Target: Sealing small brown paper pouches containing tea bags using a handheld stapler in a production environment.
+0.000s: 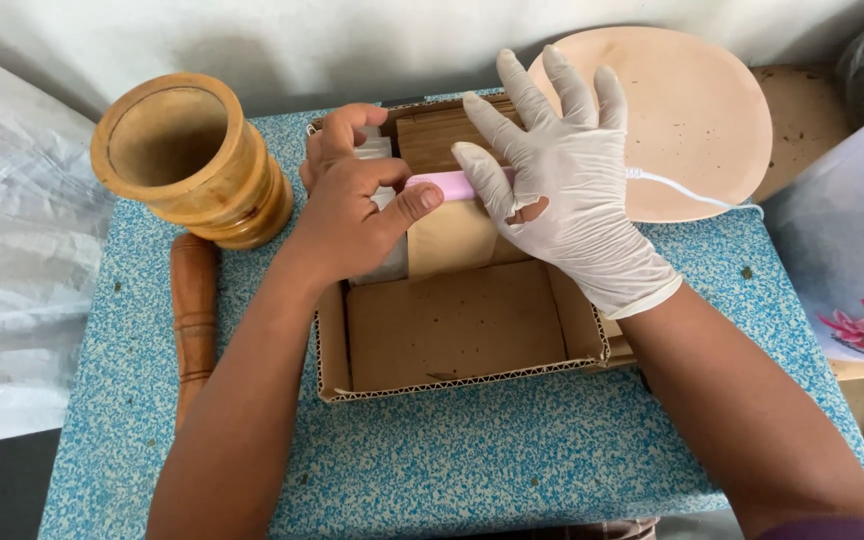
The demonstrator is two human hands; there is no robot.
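My bare left hand pinches a clear plastic pouch over the far left of an open cardboard box, its thumb pressing the left end of a slim pink device. My right hand, in a white glove, lies flat with spread fingers over the right part of that pink device. A thin white cord runs from under the gloved hand to the right. Brown paper packets stand at the box's far end.
A wooden mortar stands at the back left of the blue speckled tabletop, and a wooden pestle lies beside the box. A round pale plate rests behind the box. White plastic sheeting lies left.
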